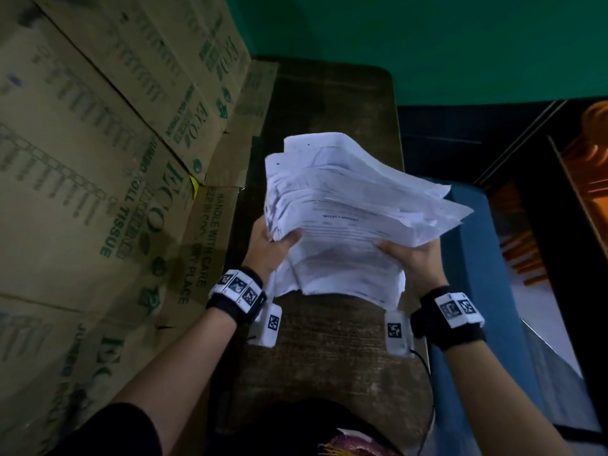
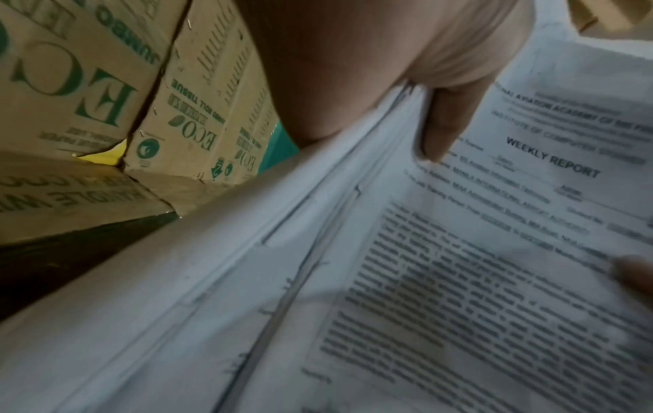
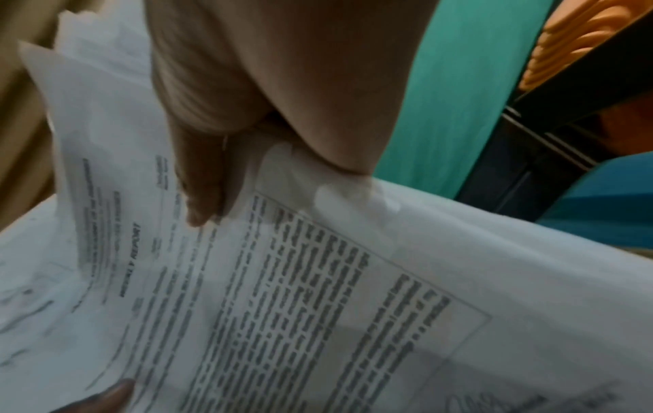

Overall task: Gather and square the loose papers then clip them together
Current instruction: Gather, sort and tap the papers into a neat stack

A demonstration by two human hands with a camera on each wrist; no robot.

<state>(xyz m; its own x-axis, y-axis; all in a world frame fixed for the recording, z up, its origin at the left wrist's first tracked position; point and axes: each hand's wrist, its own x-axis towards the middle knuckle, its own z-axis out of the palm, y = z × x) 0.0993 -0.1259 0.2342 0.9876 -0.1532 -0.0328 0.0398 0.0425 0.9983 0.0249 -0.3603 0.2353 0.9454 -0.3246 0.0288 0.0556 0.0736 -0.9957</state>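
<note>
A thick, uneven stack of white printed papers (image 1: 348,209) is lifted above the dark wooden table (image 1: 329,340), its sheets fanned and misaligned at the far end. My left hand (image 1: 274,246) grips the stack's left edge, thumb on the top sheet and fingers hidden beneath. My right hand (image 1: 411,255) grips the right edge the same way. In the left wrist view the left thumb (image 2: 445,125) presses on the top page of the papers (image 2: 459,279), headed "WEEKLY REPORT". In the right wrist view the right thumb (image 3: 208,190) lies on the same stack of papers (image 3: 282,307). No clip is visible.
Stacked cardboard cartons (image 1: 98,143) printed "ECO" and "JUMBO ROLL TISSUE" line the table's left side. A green wall (image 1: 427,37) stands behind. To the right are a blue surface (image 1: 473,241) and a dark shelf with orange items (image 1: 585,179).
</note>
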